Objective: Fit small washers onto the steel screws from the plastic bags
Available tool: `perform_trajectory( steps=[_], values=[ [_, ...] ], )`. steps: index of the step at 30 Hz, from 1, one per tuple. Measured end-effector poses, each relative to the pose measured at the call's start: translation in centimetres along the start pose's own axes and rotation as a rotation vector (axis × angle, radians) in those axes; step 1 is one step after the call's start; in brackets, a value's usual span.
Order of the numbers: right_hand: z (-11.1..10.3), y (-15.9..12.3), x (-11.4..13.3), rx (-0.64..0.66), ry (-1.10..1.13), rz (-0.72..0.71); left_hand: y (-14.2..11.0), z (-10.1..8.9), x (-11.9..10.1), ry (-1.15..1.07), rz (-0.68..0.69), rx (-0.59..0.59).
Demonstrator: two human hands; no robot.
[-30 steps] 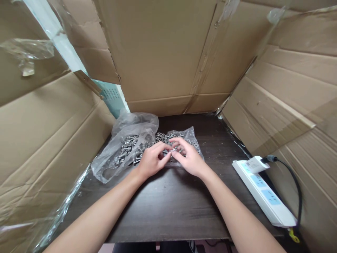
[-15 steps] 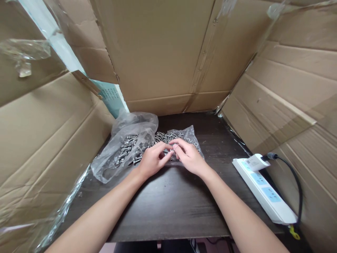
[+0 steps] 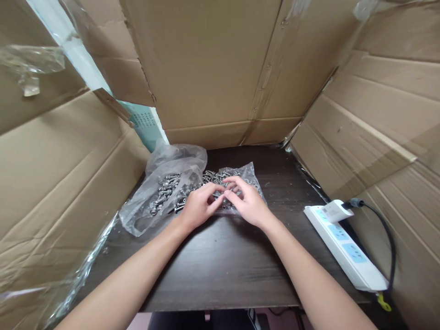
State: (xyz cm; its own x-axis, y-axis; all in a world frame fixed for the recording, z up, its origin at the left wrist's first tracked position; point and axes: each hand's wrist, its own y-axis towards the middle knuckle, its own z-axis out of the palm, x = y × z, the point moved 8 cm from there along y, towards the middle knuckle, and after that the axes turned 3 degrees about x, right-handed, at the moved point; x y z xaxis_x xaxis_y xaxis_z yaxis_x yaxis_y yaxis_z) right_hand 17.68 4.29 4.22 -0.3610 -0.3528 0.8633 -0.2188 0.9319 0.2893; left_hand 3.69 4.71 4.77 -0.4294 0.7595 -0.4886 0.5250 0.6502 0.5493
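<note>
My left hand point(image 3: 200, 204) and my right hand point(image 3: 248, 201) meet over the pile, fingertips almost touching. The left thumb and index finger are closed around what looks like a small metal bolt, mostly hidden by the fingers. The right thumb and fingers pinch at the same spot; whatever lies between them is too small to make out. Loose bolts point(image 3: 215, 176) lie behind the hands on a clear plastic sheet or bag point(image 3: 249, 170). To the left, a larger clear plastic bag point(image 3: 132, 220) lies open with many more bolts point(image 3: 167, 190) in it. Small washers point(image 3: 253, 183) show beside my right hand.
A dark wooden table point(image 3: 220, 266) carries everything. On the right lies a white power strip point(image 3: 347, 247) with a white plug adapter point(image 3: 336, 211) and a black cable point(image 3: 381, 220). Cardboard walls point(image 3: 213, 68) enclose the back and both sides.
My right fingers have shifted slightly, the index finger lifting and curling over the thumb. My left hand stays nearly in place. The view has tilted a little.
</note>
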Motion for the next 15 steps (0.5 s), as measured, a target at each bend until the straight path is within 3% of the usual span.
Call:
perform_trajectory(
  steps=[4, 10, 15],
  values=[
    [0.20, -0.02, -0.05, 0.035, 0.031, 0.013, 0.00, 0.01, 0.03, -0.004, -0.012, -0.003],
    [-0.34, -0.17, 0.22, -0.033, -0.008, -0.012, -0.10, 0.07, 0.12, -0.005, -0.026, -0.013],
    [0.21, -0.22, 0.66, 0.017, -0.020, -0.035, -0.07, -0.09, 0.02, -0.003, -0.014, -0.029]
  ],
)
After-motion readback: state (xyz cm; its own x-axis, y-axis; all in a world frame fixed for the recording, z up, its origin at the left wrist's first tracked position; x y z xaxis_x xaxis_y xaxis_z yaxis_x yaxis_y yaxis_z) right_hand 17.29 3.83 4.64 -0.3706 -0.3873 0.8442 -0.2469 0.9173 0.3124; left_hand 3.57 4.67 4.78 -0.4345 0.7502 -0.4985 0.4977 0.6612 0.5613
